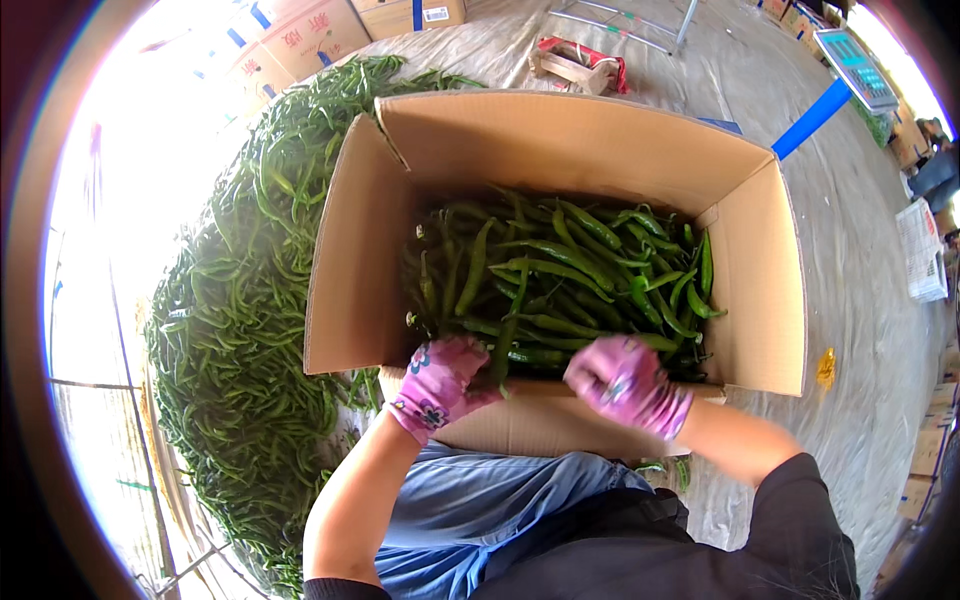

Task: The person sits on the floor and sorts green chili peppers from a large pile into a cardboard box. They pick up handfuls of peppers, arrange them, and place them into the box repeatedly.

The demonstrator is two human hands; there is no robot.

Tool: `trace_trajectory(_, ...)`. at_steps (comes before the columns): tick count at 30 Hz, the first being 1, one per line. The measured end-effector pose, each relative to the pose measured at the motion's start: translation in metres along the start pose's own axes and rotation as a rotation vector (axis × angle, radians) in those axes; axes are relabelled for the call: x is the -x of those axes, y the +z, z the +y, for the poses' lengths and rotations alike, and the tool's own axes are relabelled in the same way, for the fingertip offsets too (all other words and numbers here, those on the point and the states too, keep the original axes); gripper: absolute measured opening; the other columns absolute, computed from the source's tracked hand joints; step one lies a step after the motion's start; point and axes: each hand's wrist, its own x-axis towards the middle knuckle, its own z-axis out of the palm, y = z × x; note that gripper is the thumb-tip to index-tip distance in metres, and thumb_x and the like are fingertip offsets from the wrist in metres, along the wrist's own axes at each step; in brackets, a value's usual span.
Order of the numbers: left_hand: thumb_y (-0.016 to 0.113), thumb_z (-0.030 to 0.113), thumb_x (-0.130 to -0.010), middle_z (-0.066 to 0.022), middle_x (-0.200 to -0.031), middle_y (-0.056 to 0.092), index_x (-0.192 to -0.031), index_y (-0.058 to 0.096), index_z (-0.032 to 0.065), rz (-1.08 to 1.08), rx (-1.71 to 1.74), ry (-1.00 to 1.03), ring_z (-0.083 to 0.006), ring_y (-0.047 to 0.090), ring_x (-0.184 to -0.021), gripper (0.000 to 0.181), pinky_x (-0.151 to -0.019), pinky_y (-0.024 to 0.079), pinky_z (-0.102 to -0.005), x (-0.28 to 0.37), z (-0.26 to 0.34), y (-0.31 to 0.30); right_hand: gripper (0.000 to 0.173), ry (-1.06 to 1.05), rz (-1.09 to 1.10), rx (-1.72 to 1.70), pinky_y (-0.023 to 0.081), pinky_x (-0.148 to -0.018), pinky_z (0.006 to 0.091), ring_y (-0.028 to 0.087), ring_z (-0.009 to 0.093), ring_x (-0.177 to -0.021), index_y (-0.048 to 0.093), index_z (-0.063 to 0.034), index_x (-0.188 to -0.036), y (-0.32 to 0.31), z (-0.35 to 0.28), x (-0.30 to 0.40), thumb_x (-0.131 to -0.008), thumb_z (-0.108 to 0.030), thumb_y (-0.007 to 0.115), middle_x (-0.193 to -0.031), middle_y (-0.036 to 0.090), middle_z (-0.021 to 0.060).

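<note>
A cardboard box (757,300) with raised flaps stands before me, holding many long green chili peppers (555,262). My left hand (444,382), in a pink floral glove, is at the box's near left edge. Between its thumb and fingers is one long green pepper (508,341), its narrow end pointing away from me. My right hand (622,379), gloved alike, hovers over the near edge with curled fingers; motion blur hides whether anything is in them. The near flap (540,427) folds outward, towards my lap.
A large heap of green peppers (247,322) borders the box on the left. Closed cartons (300,37) stand behind it. A scale display (855,67) on a blue post rises at far right. Beyond the box lie a small wooden stool (574,66) and a metal frame (619,26).
</note>
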Motion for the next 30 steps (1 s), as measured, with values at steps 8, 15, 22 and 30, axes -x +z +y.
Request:
trace_trajectory(8, 0.062, 0.018, -0.067, -0.0107, -0.125, 0.05, -0.099, 0.065, 0.0107, -0.166, -0.272, 0.027, -0.0279, 0.048, -0.113, 0.033, -0.096, 0.04, -0.0412, -0.045, -0.014, 0.011, 0.055, 0.142, -0.191, 0.666, 0.035, -0.097, 0.0452, 0.042, 0.034, -0.114, 0.043, -0.0175, -0.125, 0.002, 0.077, -0.063, -0.078, -0.041, 0.058, -0.128, 0.041, 0.0136)
trace_trajectory(15, 0.06, 0.022, -0.071, -0.0116, -0.132, 0.045, -0.099, 0.065, 0.0091, 0.07, -0.056, -0.148, -0.0277, 0.043, -0.121, 0.031, -0.101, 0.035, -0.0391, 0.007, -0.037, 0.002, 0.04, 0.194, -0.106, 0.708, 0.044, -0.084, 0.0422, 0.053, 0.029, -0.1, 0.048, -0.0195, -0.118, -0.024, 0.092, -0.04, -0.08, -0.017, 0.057, -0.107, 0.055, 0.012)
trace_trajectory(22, 0.057, 0.022, -0.075, -0.0151, -0.116, 0.056, -0.094, 0.065, 0.0045, 0.162, -0.082, -0.293, -0.031, 0.055, -0.103, 0.027, -0.09, 0.045, -0.0385, 0.019, -0.033, 0.023, 0.041, 0.033, -0.16, 0.65, 0.044, -0.083, 0.0408, 0.052, 0.032, -0.099, 0.046, -0.0147, -0.118, 0.007, 0.062, -0.058, -0.079, -0.018, 0.058, -0.108, 0.053, 0.0135)
trace_trajectory(30, 0.059, 0.005, -0.074, -0.0132, -0.098, 0.062, -0.091, 0.064, 0.0051, 0.305, 0.204, -0.344, -0.0317, 0.06, -0.09, 0.018, -0.076, 0.05, -0.0375, 0.072, -0.024, -0.009, 0.04, 0.71, -0.354, 0.026, 0.049, -0.073, 0.0309, 0.061, 0.023, -0.07, 0.061, -0.0003, -0.085, 0.025, 0.025, -0.127, -0.087, -0.04, 0.053, -0.07, 0.063, 0.0118)
